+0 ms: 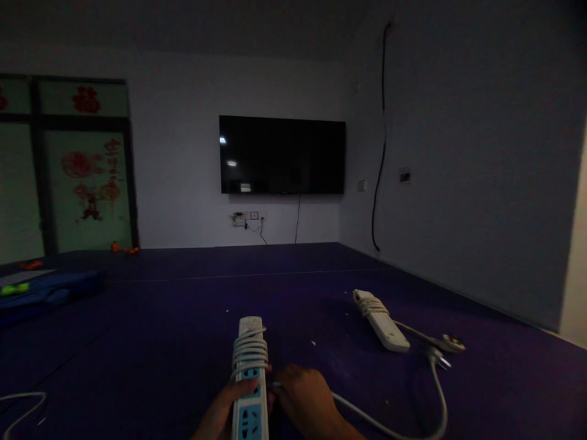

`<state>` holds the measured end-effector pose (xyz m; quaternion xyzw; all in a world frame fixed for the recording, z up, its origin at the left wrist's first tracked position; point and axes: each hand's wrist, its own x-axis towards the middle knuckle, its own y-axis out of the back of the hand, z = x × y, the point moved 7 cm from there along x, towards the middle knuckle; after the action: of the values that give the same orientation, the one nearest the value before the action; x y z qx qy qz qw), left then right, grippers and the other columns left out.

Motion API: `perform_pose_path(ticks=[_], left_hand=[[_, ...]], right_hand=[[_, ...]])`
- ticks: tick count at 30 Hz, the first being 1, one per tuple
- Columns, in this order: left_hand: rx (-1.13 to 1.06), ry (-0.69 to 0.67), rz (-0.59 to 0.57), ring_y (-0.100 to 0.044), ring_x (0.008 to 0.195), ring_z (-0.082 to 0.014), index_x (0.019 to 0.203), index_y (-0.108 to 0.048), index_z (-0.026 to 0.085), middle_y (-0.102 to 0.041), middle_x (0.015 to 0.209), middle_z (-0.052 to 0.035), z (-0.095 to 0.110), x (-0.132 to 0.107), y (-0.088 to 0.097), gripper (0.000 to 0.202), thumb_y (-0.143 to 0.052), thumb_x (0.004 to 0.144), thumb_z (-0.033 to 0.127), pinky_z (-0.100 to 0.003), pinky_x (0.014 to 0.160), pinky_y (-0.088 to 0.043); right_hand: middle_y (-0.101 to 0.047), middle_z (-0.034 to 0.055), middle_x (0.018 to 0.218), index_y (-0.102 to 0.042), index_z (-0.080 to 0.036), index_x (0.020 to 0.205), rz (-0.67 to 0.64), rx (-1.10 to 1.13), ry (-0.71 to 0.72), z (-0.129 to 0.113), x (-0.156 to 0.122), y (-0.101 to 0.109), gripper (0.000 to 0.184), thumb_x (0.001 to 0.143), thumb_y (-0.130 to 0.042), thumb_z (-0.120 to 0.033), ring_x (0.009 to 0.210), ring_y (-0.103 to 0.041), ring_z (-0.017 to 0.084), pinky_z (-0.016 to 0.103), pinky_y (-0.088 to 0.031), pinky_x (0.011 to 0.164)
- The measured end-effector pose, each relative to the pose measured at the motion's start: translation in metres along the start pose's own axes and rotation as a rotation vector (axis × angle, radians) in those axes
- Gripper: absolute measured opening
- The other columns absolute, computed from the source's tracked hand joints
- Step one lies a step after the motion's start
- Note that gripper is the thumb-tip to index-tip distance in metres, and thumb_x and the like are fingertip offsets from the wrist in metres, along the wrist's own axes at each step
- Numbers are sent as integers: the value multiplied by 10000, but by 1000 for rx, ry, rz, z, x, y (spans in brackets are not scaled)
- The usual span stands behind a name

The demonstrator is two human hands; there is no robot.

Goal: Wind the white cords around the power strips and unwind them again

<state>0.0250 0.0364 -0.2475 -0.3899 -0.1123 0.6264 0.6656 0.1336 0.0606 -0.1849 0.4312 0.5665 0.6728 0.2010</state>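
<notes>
My left hand (224, 406) grips a white power strip (250, 382) with blue socket faces, its thumb lying across the front. Several turns of white cord (250, 351) are wound round the strip's upper part. Just right of the strip, my right hand (305, 394) is closed on the loose part of that cord. From this hand the cord runs right in a loop and ends at a plug (439, 359) with metal prongs. A second white power strip (383, 324) lies to the right on the purple surface, its own cord wrapped round one end.
The wide purple surface (183, 330) carries small white scraps. At left lie a blue item (59, 290) and a piece of white cord (27, 396); small orange things (131, 250) lie farther back. A television (282, 156) hangs on the far wall.
</notes>
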Motion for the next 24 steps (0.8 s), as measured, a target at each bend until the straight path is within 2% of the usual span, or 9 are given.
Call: perform_pose_path(ticks=[4,9,13,17,24], left_hand=[[54,-7,40,-647,529,-209,1087,-576,64,-697,648,-132,4,0,-1,421,-646,749,305,-266,527,-462],[37,-22,30,-657,566,-220,880,-622,40,-701,673,-166,5,-3,-1,406,-672,718,409,-280,573,-489],[13,-80,-35,-619,482,-173,837,-626,56,-696,640,-133,8,-1,-1,419,-667,714,455,-235,487,-452],[-12,-63,-109,-630,511,-190,903,-619,71,-684,626,-104,6,3,-1,452,-667,705,475,-248,483,-455],[31,-51,-88,-567,424,-148,962,-606,61,-642,560,-74,3,-1,-7,488,-675,690,459,-218,415,-387]], right_hand=[[-707,39,805,-670,-219,823,40,-23,-57,2,-3,10,205,849,-467,-228,684,-677,181,214,-425,520],[-701,23,737,-647,-225,781,179,-18,-202,16,-8,18,220,884,-453,-248,614,-660,174,223,-386,494],[-694,29,686,-638,-229,750,313,-1,-286,29,-14,22,218,880,-471,-281,580,-647,179,244,-355,478],[-695,22,671,-645,-239,769,456,25,-305,37,-20,27,222,880,-464,-302,579,-642,168,242,-357,493],[-696,31,712,-656,-215,805,705,162,-279,48,-30,37,336,915,-389,-388,583,-635,145,228,-392,546]])
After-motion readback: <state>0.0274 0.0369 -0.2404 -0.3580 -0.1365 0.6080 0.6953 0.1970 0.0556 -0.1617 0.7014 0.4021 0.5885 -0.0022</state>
